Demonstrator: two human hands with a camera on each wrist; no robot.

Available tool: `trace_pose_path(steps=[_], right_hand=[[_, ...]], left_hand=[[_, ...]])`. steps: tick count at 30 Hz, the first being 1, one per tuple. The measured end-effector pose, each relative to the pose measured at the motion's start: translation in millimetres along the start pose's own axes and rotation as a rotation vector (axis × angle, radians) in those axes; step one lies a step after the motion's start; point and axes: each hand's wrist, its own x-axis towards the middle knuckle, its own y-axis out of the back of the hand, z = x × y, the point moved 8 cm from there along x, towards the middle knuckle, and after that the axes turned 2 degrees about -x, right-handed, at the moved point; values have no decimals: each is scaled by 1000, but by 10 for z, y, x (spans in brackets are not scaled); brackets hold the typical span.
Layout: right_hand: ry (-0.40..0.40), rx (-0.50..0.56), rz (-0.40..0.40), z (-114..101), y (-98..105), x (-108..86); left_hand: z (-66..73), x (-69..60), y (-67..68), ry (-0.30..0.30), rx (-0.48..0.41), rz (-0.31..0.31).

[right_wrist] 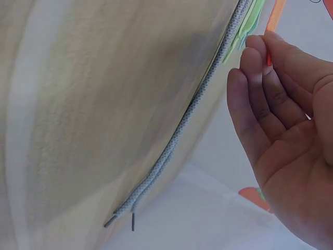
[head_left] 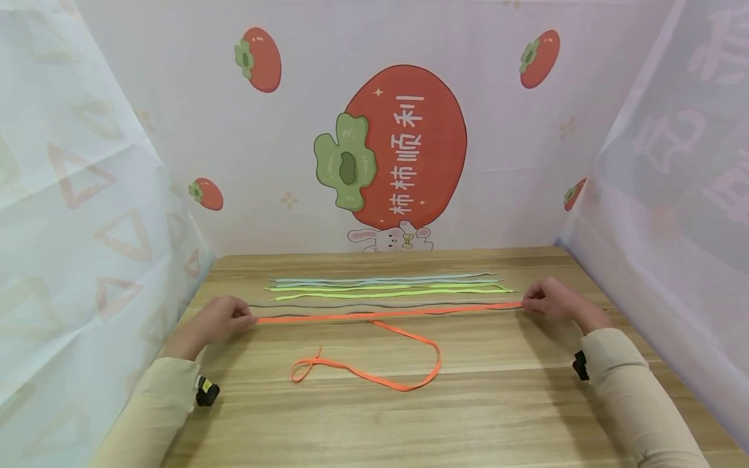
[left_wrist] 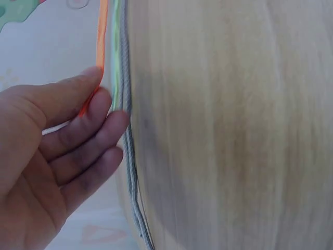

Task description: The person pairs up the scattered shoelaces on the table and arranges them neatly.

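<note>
An orange shoelace (head_left: 328, 318) is stretched nearly straight from side to side above the wooden table. My left hand (head_left: 225, 318) pinches its left end between thumb and index finger, and a short tip pokes out below in the left wrist view. At the other end, my right hand (head_left: 550, 300) pinches the lace, with its orange tip (right_wrist: 269, 58) showing between the fingers. Just behind and partly under the taut lace lie grey shoelaces (right_wrist: 179, 127), whose dark tips show in the right wrist view. A second orange lace (head_left: 404, 388) lies loosely curved in front.
Farther back, green laces (head_left: 328, 296) and light blue laces (head_left: 328, 281) lie in parallel rows across the table (head_left: 374, 429). A white printed sheet (head_left: 497, 195) hangs behind the table's back edge, with more sheeting on both sides.
</note>
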Motion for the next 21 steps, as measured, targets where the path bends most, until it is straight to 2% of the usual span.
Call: trace_pose_path(steps=[9, 16, 21], right_hand=[[-38, -19, -44, 21, -37, 42], [21, -41, -49, 9, -86, 49], [20, -48, -51, -2, -129, 38]], left_hand=[[89, 49, -44, 1, 42, 24], [76, 62, -82, 14, 36, 5], [38, 77, -137, 14, 31, -3]])
